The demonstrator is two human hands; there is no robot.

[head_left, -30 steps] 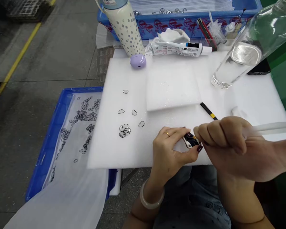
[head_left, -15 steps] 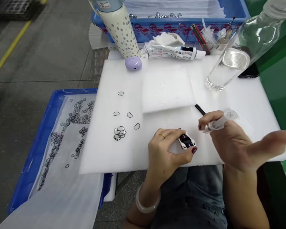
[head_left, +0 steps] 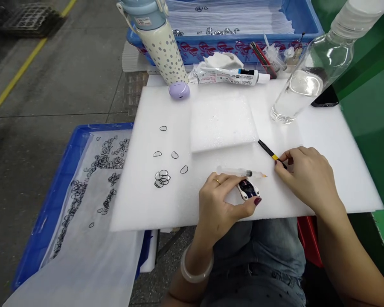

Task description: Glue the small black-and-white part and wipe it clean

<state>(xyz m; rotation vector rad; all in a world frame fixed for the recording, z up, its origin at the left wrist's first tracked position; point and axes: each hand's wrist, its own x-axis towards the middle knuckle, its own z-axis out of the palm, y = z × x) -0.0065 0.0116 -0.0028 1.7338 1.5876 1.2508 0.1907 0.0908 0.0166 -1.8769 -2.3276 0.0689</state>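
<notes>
One toy car [head_left: 248, 189] pinched in left hand [head_left: 220, 204], thumb against forefinger; likely light, stiff, slick, best held by edges; right hand [head_left: 310, 177] fingertips touching black tool [head_left: 266, 149], grip unclear

Left hand [head_left: 219, 202] pinches small white-and-dark-blue toy car [head_left: 248, 190] between thumb and fingers on white foam-topped counter [head_left: 333, 170]. Right hand [head_left: 310, 179], thumb and fingertips on lower end of slim black tool with yellow band [head_left: 266, 149]. Clear plastic syringe with orange tip [head_left: 237, 172] lies just beyond car. White square foam block [head_left: 222, 123] farther back. Thin black D-shaped rings [head_left: 162, 178] at left, some clustered, four apart. Purple rounded case [head_left: 179, 91] beside cream polka-dot bottle with blue top [head_left: 163, 53]. Clear bottle with liquid [head_left: 307, 83] back right.
</notes>
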